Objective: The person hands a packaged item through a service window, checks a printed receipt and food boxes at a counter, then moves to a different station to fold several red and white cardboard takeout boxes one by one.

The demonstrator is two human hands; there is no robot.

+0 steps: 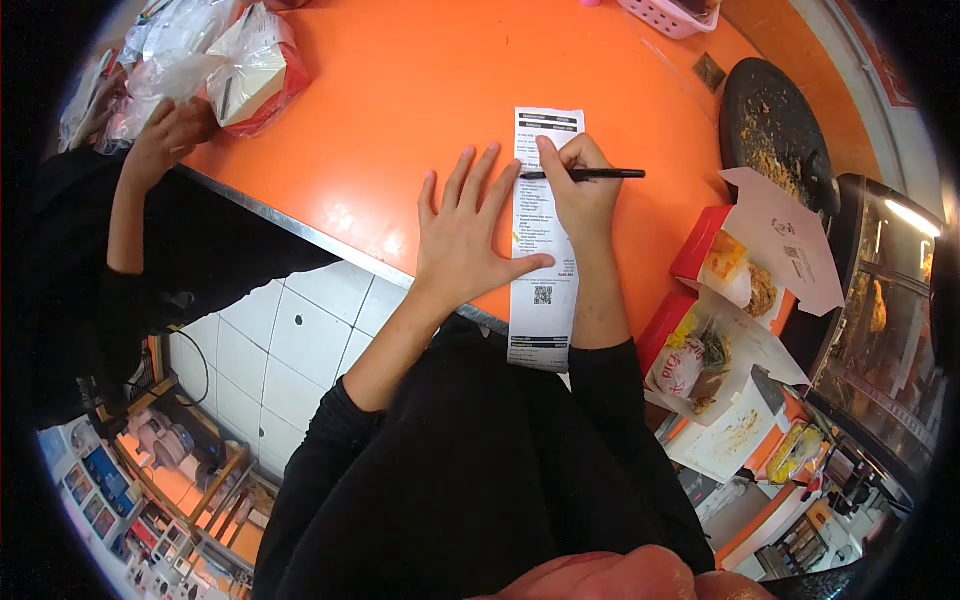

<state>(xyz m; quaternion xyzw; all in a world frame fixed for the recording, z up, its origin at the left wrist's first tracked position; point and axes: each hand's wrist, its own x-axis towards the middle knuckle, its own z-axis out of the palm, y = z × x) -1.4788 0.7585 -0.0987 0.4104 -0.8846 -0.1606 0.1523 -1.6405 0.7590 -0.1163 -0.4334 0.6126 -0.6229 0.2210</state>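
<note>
A long printed paper receipt (544, 315) lies on the orange tabletop (375, 97), its lower end hanging past the metal-trimmed edge. In my right hand (589, 191) is a black pen (611, 173), its tip at the receipt's left side among the printed lines. My left hand (469, 225) lies flat with fingers spread, mostly on the tabletop. Its thumb rests across the lower half of the paper and the index fingertip is at the paper's left edge, close to the pen tip.
At right, two opened red-and-white food boxes (701, 240) (667, 330) hold wrapped portions and fried food. Beyond them are a dark round mortar (780, 135) with crumbs and a glass display case (877, 322). A co-worker's hands (169, 139) handle a plastic-bagged box (251, 71) at left. A pink basket (679, 19) stands at the back.
</note>
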